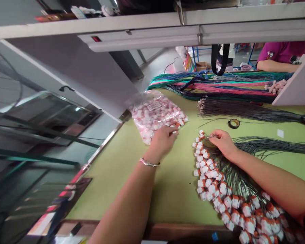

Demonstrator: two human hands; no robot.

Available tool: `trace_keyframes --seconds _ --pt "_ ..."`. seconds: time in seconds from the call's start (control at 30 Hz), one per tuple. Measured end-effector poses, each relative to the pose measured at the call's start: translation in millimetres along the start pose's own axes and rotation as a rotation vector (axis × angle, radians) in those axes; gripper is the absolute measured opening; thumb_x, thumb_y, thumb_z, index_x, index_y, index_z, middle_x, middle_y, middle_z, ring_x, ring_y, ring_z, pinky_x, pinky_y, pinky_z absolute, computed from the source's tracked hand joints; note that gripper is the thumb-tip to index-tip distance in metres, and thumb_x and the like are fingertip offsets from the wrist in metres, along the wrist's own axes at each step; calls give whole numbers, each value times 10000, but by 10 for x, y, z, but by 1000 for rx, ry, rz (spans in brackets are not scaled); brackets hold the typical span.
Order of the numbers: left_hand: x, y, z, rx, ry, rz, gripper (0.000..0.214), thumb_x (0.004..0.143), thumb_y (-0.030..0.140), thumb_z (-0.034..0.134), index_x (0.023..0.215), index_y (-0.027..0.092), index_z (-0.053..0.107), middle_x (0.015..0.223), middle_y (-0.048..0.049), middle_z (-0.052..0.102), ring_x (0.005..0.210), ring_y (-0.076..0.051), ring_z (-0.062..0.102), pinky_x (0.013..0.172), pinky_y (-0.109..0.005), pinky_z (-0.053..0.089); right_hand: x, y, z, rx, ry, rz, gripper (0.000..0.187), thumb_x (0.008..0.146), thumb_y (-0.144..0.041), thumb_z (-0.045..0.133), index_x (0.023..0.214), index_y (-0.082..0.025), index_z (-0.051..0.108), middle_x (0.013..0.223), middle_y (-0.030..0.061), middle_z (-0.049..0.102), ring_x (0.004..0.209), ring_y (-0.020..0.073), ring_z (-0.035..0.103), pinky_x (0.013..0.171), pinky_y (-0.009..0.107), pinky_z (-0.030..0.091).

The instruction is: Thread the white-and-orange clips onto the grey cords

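Observation:
My left hand (164,139), a bracelet on its wrist, is closed in a pinch at the open end of a clear plastic bag (152,112) full of small white and orange connectors. A white bit of a connector (175,131) shows at its fingertips. My right hand (223,142) pinches a thin dark wire (207,136), whose tip points left. Below that hand, a long curved pile of wired white and orange connectors (212,188) runs down to the table's front edge, its dark wires (234,173) fanning out under my right forearm.
A black tape roll (234,123) lies behind my right hand. Bundles of dark wires (244,110) and colored wires (218,84) stretch across the back of the green table (117,189). A shelf with a lamp (152,37) hangs overhead. A person in a purple sleeve (274,54) sits opposite.

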State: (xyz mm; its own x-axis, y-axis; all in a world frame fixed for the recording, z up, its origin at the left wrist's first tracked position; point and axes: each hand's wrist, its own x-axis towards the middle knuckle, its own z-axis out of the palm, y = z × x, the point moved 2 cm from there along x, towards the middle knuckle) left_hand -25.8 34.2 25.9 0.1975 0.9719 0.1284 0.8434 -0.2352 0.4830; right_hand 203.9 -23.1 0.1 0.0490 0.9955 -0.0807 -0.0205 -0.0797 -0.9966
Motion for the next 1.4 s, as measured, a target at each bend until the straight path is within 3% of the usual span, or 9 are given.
trace_keyframes --seconds 0.17,0.3,0.43,0.6,0.87,1.03,1.27,1.4 --pt "-196 411 173 -734 -295 -112 325 674 354 695 912 136 732 777 -68 692 619 -147 574 593 -267 456 -13 -1 6 -15 -15 -30 133 588 -290 565 604 -185 486 516 -72 377 500 76 297 492 235 217" --pt "-286 626 385 -1036 -337 -190 260 626 276 747 846 136 744 674 -43 673 553 -106 538 548 -232 425 -17 -15 7 -87 -32 -77 115 594 -284 548 606 -187 488 521 -67 380 506 81 302 486 236 232" --pt "-289 672 507 -1102 -332 -191 233 622 265 759 816 136 749 669 -39 676 547 -92 528 550 -222 420 -29 -34 18 -167 -44 -118 92 588 -266 525 581 -190 474 515 -62 390 512 85 319 483 236 245" --pt "-301 705 522 -1100 -272 -233 177 613 268 765 731 140 736 645 -23 667 516 -75 509 530 -211 422 -43 -32 19 -211 -20 -153 76 589 -250 526 590 -188 483 521 -58 404 516 87 335 485 236 265" --pt "-309 712 546 -1167 -301 -266 176 599 256 766 714 134 712 636 1 643 493 -58 493 484 -192 402 -57 -49 1 -72 -83 -66 143 666 -316 524 603 -189 501 467 -56 421 459 84 330 452 237 244" --pt "-317 689 567 -1215 -309 -268 172 606 253 771 704 129 701 626 3 632 498 -55 491 492 -189 395 -66 -72 0 -48 -68 -97 149 724 -337 504 666 -203 475 474 -58 455 456 90 367 459 234 279" --pt "-298 622 588 -1321 -402 -294 243 636 301 783 776 112 724 708 -45 679 561 -75 559 547 -195 438 -76 -53 24 -250 -16 -221 56 634 -234 540 627 -179 535 538 -45 461 526 93 385 507 236 313" --pt "-263 559 589 -1460 -414 -340 252 653 306 777 792 104 721 751 -62 684 611 -88 589 635 -220 494 -62 -77 1 -238 45 -172 83 629 -252 535 601 -174 538 532 -40 447 531 97 372 509 241 307"
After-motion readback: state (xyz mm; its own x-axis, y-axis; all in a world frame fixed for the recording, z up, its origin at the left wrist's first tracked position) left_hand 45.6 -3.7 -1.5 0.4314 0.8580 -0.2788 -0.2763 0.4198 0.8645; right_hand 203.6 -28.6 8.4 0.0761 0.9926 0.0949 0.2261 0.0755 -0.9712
